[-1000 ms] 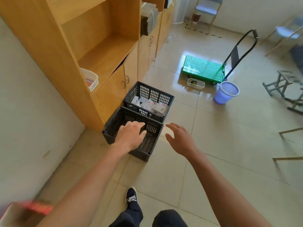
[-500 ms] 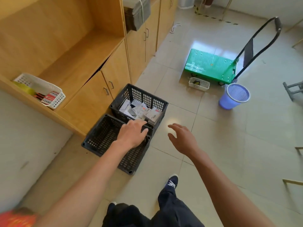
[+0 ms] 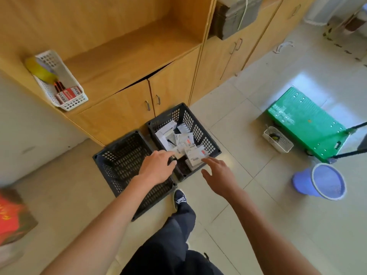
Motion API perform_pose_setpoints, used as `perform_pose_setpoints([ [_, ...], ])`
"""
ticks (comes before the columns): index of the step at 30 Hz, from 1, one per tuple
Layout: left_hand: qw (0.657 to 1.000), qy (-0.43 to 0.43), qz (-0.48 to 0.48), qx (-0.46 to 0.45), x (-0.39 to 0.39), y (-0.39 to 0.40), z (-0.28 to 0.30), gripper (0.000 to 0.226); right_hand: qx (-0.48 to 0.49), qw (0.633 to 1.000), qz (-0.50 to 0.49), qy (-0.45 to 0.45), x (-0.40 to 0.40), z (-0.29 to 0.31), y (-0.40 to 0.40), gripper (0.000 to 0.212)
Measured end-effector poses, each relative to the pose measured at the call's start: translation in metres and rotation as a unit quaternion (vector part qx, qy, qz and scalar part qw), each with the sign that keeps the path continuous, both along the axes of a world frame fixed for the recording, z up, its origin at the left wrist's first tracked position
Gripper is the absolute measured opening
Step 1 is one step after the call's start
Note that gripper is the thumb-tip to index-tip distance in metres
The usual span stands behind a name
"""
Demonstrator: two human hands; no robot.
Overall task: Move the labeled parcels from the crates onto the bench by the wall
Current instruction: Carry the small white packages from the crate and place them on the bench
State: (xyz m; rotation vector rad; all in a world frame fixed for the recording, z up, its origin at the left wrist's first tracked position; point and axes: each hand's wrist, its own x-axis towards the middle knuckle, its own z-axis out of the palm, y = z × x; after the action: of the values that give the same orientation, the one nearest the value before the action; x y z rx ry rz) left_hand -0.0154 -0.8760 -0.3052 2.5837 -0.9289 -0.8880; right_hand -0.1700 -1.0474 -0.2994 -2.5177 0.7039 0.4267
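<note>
Now both hands are reaching for the white labeled parcels heaped toward the near corner of the dark perforated plastic crate; the left hand and right hand are holding nothing, fingers loosely spread, and should be closing round one top parcel each.

Office storeroom or mailroom. Pale tiled floor; run of light wooden cabinets with open shelf above doors; two black perforated crates on floor, one holding labeled parcels; green platform trolley; lilac wastebasket; white basket of stationery on shelf.

Open hands over parcel crate
</note>
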Motion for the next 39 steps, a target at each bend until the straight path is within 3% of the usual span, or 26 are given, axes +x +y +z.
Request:
perform_pose_setpoints([
  [11, 0.99, 0.075, 0.113, 0.026, 0.067, -0.079, -0.074, 0.045, 0.059, 0.994, 0.055, 0.071, 0.097, -0.082, -0.1, 0.047],
  [18, 0.98, 0.089, 0.17, 0.048, 0.112, -0.136, -0.203, 0.047, 0.107, 0.988, 0.08, 0.071, 0.168, -0.248, -0.168, 0.05],
  [23, 0.973, 0.069, 0.21, 0.071, 0.143, -0.177, -0.316, 0.049, 0.092, 0.977, 0.164, 0.099, 0.21, -0.369, -0.205, 0.051],
  [29, 0.969, 0.044, 0.215, 0.114, 0.173, -0.199, -0.421, 0.059, 0.115, 0.967, 0.199, 0.114, 0.245, -0.464, -0.228, 0.053],
  [39, 0.952, -0.089, 0.181, 0.229, 0.197, -0.201, -0.536, 0.066, 0.13, 0.96, 0.192, 0.157, 0.284, -0.587, -0.248, 0.059],
])
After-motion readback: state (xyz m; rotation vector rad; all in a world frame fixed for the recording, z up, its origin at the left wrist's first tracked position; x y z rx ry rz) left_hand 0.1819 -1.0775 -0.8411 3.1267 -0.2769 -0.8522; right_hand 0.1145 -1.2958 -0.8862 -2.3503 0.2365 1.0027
